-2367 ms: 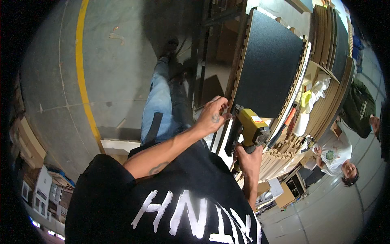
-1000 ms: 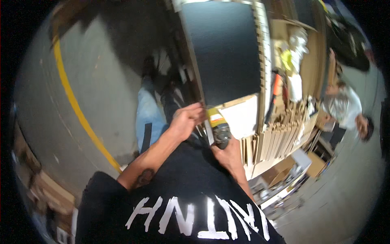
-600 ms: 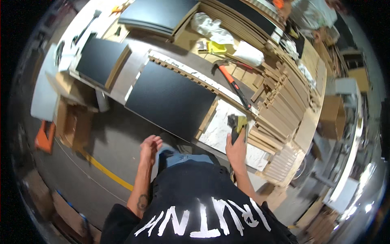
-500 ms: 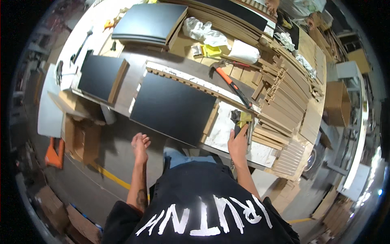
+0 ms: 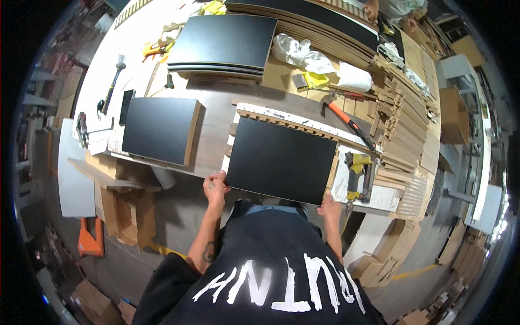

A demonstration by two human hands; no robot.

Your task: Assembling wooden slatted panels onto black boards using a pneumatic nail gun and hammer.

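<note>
A black rectangular panel (image 5: 281, 160) with light wooden edging lies before me at the bench's near edge. My left hand (image 5: 215, 189) is closed on its near left corner, fingers curled at the edge. At the near right corner, my right hand (image 5: 329, 208) grips the panel's edge, its fingertips partly hidden. Just right of the panel a yellow and black nail gun (image 5: 357, 179) lies on a white, marked board, with no hand on it. A hammer (image 5: 348, 122) with an orange and black handle rests beyond the panel's right end.
Left stands another black panel (image 5: 160, 130). Behind are a stack of black panels (image 5: 222, 46), crumpled white plastic (image 5: 300, 54) and a second hammer (image 5: 112, 86). Wooden strips (image 5: 403, 135) cover the right side. Another person's hand (image 5: 371, 10) shows at the far edge.
My right hand has let go of the nail gun and moved to the panel's near right corner. My left hand has come up from beside the bench onto the near left corner. The view has shifted.
</note>
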